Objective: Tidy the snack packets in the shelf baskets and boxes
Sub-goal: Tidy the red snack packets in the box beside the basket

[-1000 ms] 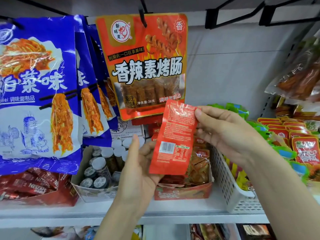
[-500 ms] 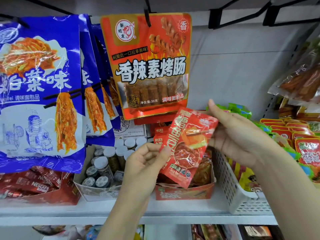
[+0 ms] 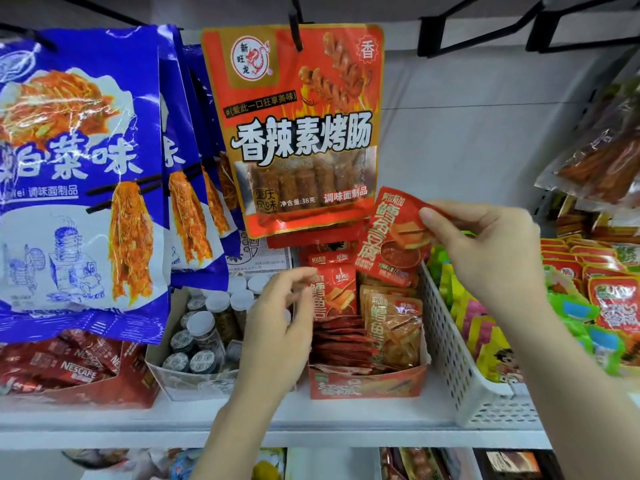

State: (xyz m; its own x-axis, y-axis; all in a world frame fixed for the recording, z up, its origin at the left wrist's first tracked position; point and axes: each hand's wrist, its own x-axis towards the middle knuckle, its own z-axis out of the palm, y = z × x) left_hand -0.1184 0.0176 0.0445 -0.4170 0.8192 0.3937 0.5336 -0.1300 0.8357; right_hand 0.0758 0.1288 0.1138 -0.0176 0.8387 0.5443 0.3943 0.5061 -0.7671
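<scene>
Packet (image 3: 394,233), red and small, is up in the air above the red box (image 3: 367,384), pinched at its top corner by the right hand (image 3: 485,244) between thumb and fingers, printed face toward us. It hangs just below the big orange bag (image 3: 298,129) clipped overhead. The left hand (image 3: 280,327) is lower, fingers loosely curled and holding nothing, its fingertips (image 3: 308,275) just beside the upright packets (image 3: 334,292) at the back of the box. More red packets lie stacked flat in the box, with brownish ones (image 3: 394,327) standing at its right side. Left of the box sits a carton of small jars (image 3: 204,334); right of it a white basket (image 3: 460,368) of bright snacks. Blue bags (image 3: 79,174) hang at the left, above a box of Nescafe sachets (image 3: 69,365). All rest on a white shelf (image 3: 311,424).
</scene>
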